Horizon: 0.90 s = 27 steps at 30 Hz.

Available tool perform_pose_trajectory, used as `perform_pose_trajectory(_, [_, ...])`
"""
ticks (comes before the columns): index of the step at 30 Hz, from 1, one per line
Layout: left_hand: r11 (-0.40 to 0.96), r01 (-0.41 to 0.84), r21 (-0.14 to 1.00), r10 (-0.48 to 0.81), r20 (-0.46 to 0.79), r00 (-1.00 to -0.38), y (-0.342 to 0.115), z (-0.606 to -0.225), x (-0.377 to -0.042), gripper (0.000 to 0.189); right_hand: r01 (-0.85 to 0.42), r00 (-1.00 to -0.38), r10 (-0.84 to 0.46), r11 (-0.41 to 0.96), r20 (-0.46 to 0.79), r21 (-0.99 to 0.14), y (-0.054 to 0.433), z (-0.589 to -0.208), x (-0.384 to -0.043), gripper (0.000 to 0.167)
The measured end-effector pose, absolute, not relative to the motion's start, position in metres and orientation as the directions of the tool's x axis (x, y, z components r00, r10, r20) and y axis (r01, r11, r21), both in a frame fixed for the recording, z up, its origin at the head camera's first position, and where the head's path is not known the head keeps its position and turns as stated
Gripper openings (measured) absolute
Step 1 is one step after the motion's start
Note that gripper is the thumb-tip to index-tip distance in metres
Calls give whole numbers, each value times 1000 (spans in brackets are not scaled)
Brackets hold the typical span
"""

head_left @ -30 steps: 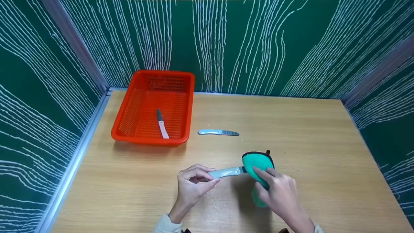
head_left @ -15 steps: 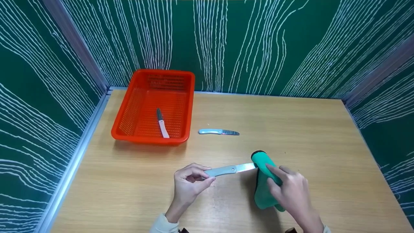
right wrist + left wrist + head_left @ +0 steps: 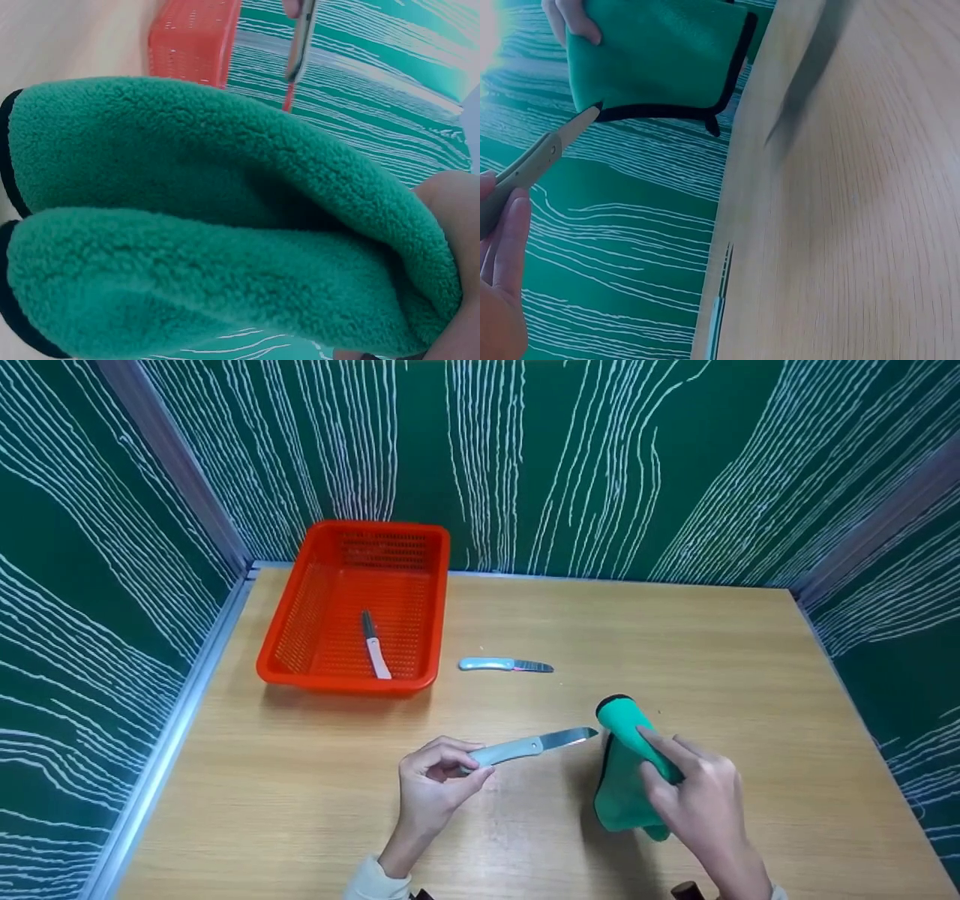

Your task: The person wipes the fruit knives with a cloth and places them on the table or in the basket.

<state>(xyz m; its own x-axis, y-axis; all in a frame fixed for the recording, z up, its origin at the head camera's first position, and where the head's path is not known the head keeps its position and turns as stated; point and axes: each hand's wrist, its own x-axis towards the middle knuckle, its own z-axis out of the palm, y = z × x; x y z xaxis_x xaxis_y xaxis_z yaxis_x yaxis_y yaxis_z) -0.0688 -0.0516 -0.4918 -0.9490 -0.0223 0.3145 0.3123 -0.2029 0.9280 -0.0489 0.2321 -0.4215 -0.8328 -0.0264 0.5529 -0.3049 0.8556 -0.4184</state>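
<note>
My left hand (image 3: 439, 787) pinches the pale handle of an unfolded folding knife (image 3: 510, 748) between thumb and fingers, its blade pointing right. Just past the blade tip, my right hand (image 3: 701, 799) grips a folded green cloth (image 3: 634, 735) with dark edging. In the head view the tip and the cloth stand slightly apart. The right wrist view shows the fluffy pile of the cloth (image 3: 187, 150), which hangs in folds. From the left wrist view, the knife (image 3: 544, 157) has its tip in front of the cloth's dark border (image 3: 652, 111).
An orange-red plastic basket (image 3: 274, 679) stands at the back left, with a pink-handled knife (image 3: 377, 652) inside. Right of it on the wooden table (image 3: 712, 652), a blue-handled knife (image 3: 487, 664) lies flat. Green walls with white wavy lines (image 3: 555, 472) enclose the table.
The cloth has slid rightward off the blade with my right hand, uncovering the whole blade. My left hand with the knife has shifted slightly left.
</note>
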Motion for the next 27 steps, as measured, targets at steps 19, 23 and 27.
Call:
perform_pose_trajectory(19, [-210, 377, 902, -5, 384, -923, -44, -490, -64, 17, -436, -784, -104, 793, 611, -425, 204, -407, -39, 36])
perform_pose_trajectory(23, [-225, 347, 911, 3, 356, -934, -42, -488, -62, 17, -454, -782, -136, 792, 608, -407, 195, -409, -40, 38])
perform_pose_trajectory(27, [-239, 336, 911, 23, 351, -936, -40, -482, -59, 15, -485, -779, -198, 791, 594, -373, 188, -413, -41, 38])
